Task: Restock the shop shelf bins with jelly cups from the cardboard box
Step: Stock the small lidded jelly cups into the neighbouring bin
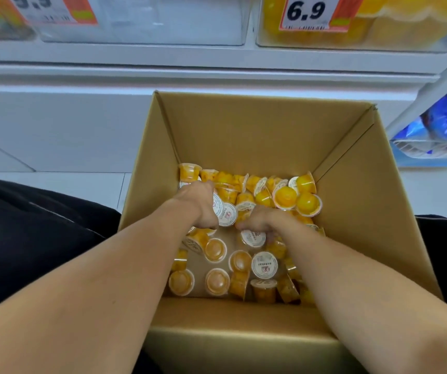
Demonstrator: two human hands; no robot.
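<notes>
Cardboard walls rise all round the jelly cups (244, 238), which lie loose in a shallow layer on the floor of the cardboard box (257, 130), thickest along the far side and down the right, with bare card showing through near the middle; both forearms reach down into it from the near edge; the left hand (199, 203) is curled among the cups at the far left of the heap, white-lidded cups pressed against its inner side, and appears to be gathering them, though the fingers are hidden beneath the hand; the right hand (260, 220) lies just right of it, knuckles up, fingers bent over cups at the centre, one white lid showing directly below it; the two hands are near each other with a couple of cups between them; the shelf bins (351, 28) sit well above and beyond the box, one at far right already holding yellow product behind a 6.9 price tag (307, 12), so in my judgement the coming lift runs up and away from the body, with the right hand nearer that bin.
</notes>
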